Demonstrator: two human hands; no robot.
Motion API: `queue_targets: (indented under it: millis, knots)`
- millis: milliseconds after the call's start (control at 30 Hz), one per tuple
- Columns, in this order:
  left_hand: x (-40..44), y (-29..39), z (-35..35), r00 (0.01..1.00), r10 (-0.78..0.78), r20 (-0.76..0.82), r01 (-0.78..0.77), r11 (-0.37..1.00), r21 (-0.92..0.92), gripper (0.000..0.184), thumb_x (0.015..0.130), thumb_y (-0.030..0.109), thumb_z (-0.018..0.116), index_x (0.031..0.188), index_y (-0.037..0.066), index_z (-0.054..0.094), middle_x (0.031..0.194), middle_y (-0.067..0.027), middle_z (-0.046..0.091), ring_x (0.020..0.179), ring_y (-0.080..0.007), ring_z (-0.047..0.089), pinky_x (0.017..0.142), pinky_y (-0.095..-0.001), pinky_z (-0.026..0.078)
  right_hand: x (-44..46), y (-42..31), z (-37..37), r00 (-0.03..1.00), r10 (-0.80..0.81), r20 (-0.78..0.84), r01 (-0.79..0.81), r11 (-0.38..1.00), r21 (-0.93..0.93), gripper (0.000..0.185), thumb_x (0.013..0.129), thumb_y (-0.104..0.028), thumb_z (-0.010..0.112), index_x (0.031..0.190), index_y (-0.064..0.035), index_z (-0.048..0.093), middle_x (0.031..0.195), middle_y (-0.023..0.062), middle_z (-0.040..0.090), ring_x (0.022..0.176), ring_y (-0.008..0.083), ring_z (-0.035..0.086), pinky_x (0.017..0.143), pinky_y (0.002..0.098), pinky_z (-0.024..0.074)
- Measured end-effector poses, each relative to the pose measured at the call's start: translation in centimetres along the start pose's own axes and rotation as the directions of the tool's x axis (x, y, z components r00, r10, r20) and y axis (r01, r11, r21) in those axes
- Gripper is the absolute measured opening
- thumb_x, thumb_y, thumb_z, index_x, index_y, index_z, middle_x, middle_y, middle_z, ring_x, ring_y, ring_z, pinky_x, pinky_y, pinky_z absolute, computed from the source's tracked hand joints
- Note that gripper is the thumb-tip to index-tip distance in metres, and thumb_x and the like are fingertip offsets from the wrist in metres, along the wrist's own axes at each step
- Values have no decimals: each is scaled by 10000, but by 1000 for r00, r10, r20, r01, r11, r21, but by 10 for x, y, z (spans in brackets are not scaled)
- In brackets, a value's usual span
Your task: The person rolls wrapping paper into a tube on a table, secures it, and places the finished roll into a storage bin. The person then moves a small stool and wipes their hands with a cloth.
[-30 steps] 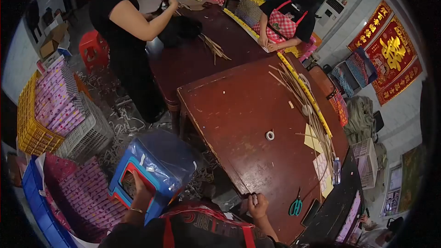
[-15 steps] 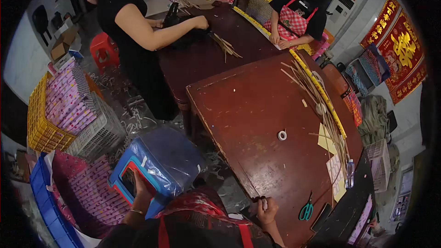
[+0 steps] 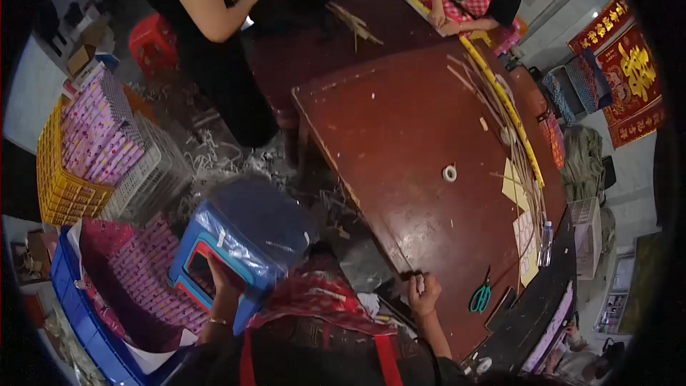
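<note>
At the lower left, a stack of blue and red plastic stools (image 3: 261, 225) stands tilted under clear film. My left hand (image 3: 225, 282) grips it at the framed opening in its side, with some fingers hidden inside. My right hand (image 3: 426, 294) is closed at the near edge of the brown table (image 3: 400, 136). A small dark bit shows by its fingertips, but I cannot tell what it is. Green-handled scissors (image 3: 481, 297) lie to the right of that hand, and a white tape roll (image 3: 449, 173) lies farther up the tabletop.
A blue crate (image 3: 78, 307) of pink patterned bundles stands left of the stools, with a yellow crate (image 3: 53, 179) behind it. Scraps litter the floor. Long strips (image 3: 525, 164) and a bottle (image 3: 546, 244) line the table's right side. Two people work at the far table.
My view has shifted, so the table sits higher in the picture. The person in black has drawn the outstretched arm back and up. Both my hands keep their places on the stools and table edge.
</note>
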State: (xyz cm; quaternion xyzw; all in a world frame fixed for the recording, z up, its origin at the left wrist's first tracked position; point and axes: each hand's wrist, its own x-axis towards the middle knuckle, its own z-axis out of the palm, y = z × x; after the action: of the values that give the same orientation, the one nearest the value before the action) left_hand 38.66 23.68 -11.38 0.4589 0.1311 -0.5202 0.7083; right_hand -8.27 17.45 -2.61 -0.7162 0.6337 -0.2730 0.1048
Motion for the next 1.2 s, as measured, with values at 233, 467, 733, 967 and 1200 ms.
queue_targets:
  millis: [233, 467, 733, 967, 1200]
  knots:
    - [20, -4, -15, 973, 2, -231, 15, 997, 75, 491, 928, 575, 497, 1179, 164, 594, 1060, 10, 642, 956, -169, 619, 845, -334, 507, 7, -7, -8, 995, 81, 62, -82, 997, -1, 166, 840, -101, 651, 761, -14, 533, 645, 182, 522, 565, 331, 532, 535, 381, 419]
    - [38, -16, -30, 978, -34, -206, 31, 999, -16, 599, 916, 599, 498, 1300, 141, 512, 1238, -13, 570, 1130, -204, 539, 1003, -364, 414, 12, -10, -15, 987, 101, 121, -107, 994, 38, 203, 846, -142, 682, 764, -17, 544, 648, 182, 522, 548, 332, 520, 537, 370, 443]
    - [11, -7, -27, 979, -35, -201, 47, 997, 56, 595, 938, 603, 423, 1277, 127, 532, 1197, -44, 591, 1099, -242, 558, 964, -374, 439, 8, -5, -16, 992, -19, 127, 14, 999, 37, 191, 818, -114, 674, 763, -27, 513, 662, 185, 520, 579, 390, 527, 526, 423, 431]
    - [30, -16, -40, 980, 71, -184, -78, 997, -28, 546, 918, 615, 451, 1184, 155, 577, 1041, -24, 615, 949, -208, 595, 822, -353, 490, 5, 1, -8, 993, -109, 38, 106, 993, 56, 173, 782, -107, 697, 783, -37, 539, 679, 178, 553, 582, 393, 565, 508, 434, 438]
    - [17, -20, -50, 985, 40, -165, -47, 998, -33, 624, 908, 629, 456, 1287, 137, 525, 1217, -35, 584, 1128, -242, 549, 983, -397, 433, 8, -1, -6, 994, -99, 34, 96, 992, 81, 161, 782, -87, 687, 771, -25, 539, 654, 183, 529, 575, 398, 547, 514, 425, 439]
